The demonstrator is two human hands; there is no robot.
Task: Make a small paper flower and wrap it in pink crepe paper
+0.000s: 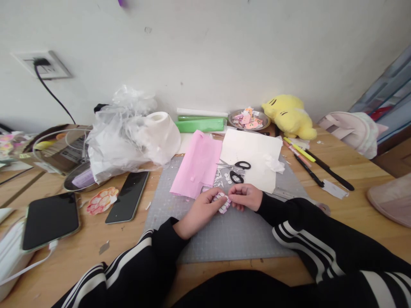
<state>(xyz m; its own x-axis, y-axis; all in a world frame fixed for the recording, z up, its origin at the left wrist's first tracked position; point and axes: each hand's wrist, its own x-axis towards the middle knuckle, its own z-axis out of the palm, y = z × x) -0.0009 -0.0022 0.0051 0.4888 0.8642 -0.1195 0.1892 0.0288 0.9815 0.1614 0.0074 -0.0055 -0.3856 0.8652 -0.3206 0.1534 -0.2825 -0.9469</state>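
Between my two hands, over the grey cutting mat [224, 239], is a small pink-and-white paper cutout [224, 206] with a scalloped edge and dark lines. My left hand [201, 210] grips it between thumb and fingers. At its right edge, my right hand [246, 197] is closed in a pinch, fingertips against the cutout. Just beyond my hands lie black-handled scissors [236, 177], blades pointing left among white paper scraps [221, 176]. Pink paper [197, 167] rests behind my left hand, and white sheets [253, 149] lie behind my right.
To the left are two phones [128, 196], a flower-like cutout [102, 200], a plastic bag [112, 137] and a paper roll [160, 132]. Green rolls [202, 125], a metal dish [248, 119] of cutouts and a yellow plush toy [290, 115] line the wall. Pens [308, 170] lie right.
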